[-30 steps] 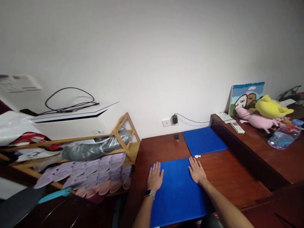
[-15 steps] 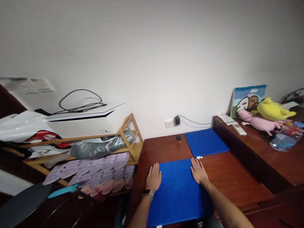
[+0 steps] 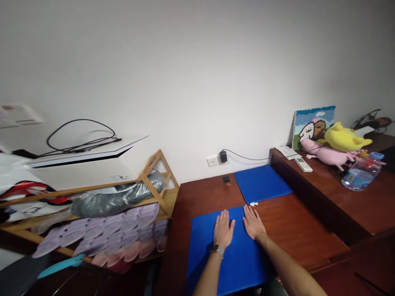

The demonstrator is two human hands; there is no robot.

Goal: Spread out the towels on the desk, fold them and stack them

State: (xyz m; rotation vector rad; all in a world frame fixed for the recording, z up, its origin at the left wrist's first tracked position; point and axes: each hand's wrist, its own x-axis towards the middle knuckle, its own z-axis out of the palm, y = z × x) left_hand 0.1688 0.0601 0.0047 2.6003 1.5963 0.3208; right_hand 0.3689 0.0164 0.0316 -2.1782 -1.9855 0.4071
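Observation:
A blue cloth-like square (image 3: 202, 238) lies flat on the reddish-brown desk (image 3: 203, 197). My left hand (image 3: 224, 231) rests palm down on its middle, fingers stretched out, with a watch on the wrist. At the square's far right corner, my right hand (image 3: 254, 224) lies flat along the edge, fingers extended. Neither hand holds anything. Behind, near the wall, a second blue square (image 3: 262, 183) lies flat, with small white tags at its near corner.
On the left, a wooden rack (image 3: 169, 197) holds several lilac slippers (image 3: 114, 224) and a white box (image 3: 92, 170). A raised desk part on the right carries a water bottle (image 3: 359, 174), plush toys (image 3: 330, 156) and a remote control (image 3: 303, 165). A plugged adapter (image 3: 223, 156) sits on the wall.
My left hand has moved right, from the square's left edge to its middle. My right hand stays at the far right corner. The view has turned slightly to the right.

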